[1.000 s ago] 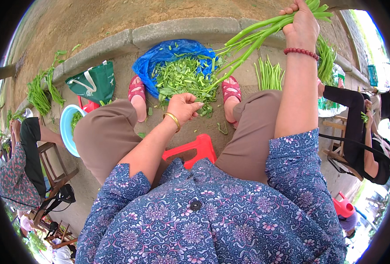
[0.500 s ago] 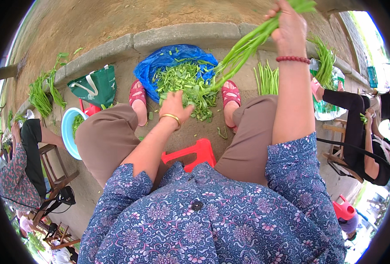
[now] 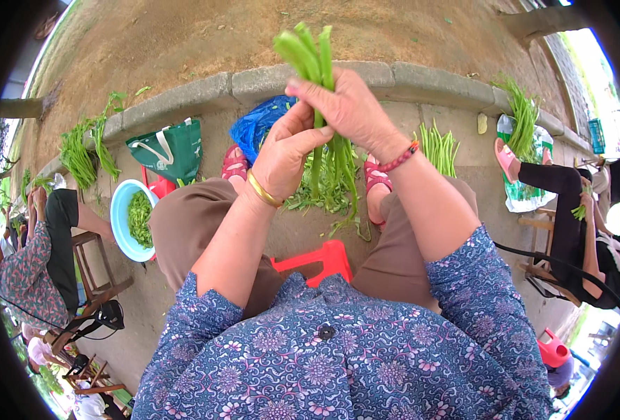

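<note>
My right hand [image 3: 359, 108], with a red bead bracelet at the wrist, is closed round a bunch of long green leafy stalks [image 3: 313, 59]. The thick cut ends point up and away from me; the thinner leafy part hangs below. Just under it, my left hand [image 3: 289, 147], wearing a gold bangle, pinches the same bunch, thumb against the stalks. Beneath the hands, between my feet, lies a heap of plucked greens [image 3: 297, 201]. It is partly hidden by my hands and the hanging stems. Behind it, a crumpled blue plastic bag [image 3: 254, 127] lies open.
To my left are a light blue basin [image 3: 119, 220] of chopped greens and a green tote bag [image 3: 185, 148]. More stalks [image 3: 437, 150] lie beyond my right knee. A stone curb [image 3: 429, 85] runs across ahead. A red stool [image 3: 336, 260] is under me. Seated people flank both sides.
My right hand has come down from the upper right to the middle with the stalks, now held upright. My left hand has risen from the heap of greens and taken hold of them.
</note>
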Demonstrator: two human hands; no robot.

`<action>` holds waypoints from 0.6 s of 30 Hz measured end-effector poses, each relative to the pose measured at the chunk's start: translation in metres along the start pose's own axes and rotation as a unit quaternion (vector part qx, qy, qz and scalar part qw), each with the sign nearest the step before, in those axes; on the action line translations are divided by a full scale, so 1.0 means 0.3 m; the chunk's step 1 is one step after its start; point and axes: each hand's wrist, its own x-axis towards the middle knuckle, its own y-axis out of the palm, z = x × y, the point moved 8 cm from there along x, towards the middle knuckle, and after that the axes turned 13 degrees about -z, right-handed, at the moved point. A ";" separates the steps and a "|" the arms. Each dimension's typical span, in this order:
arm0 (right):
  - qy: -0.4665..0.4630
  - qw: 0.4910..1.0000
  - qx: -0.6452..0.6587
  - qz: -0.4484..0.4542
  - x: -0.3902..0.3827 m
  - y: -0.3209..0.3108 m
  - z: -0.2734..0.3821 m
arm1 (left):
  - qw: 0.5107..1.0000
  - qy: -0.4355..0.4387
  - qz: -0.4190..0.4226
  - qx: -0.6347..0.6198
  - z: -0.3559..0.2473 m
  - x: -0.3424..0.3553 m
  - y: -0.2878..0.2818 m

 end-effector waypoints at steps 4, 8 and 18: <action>0.029 0.995 -0.015 0.092 -0.015 0.028 -0.005 | 0.998 -0.034 -0.001 0.059 -0.011 -0.006 -0.021; 0.104 0.983 0.019 0.153 -0.061 0.067 0.046 | 0.996 -0.078 0.021 0.045 0.012 -0.013 -0.020; 0.113 0.981 0.030 0.152 -0.039 0.039 -0.018 | 0.996 -0.056 0.004 0.065 0.021 -0.023 0.007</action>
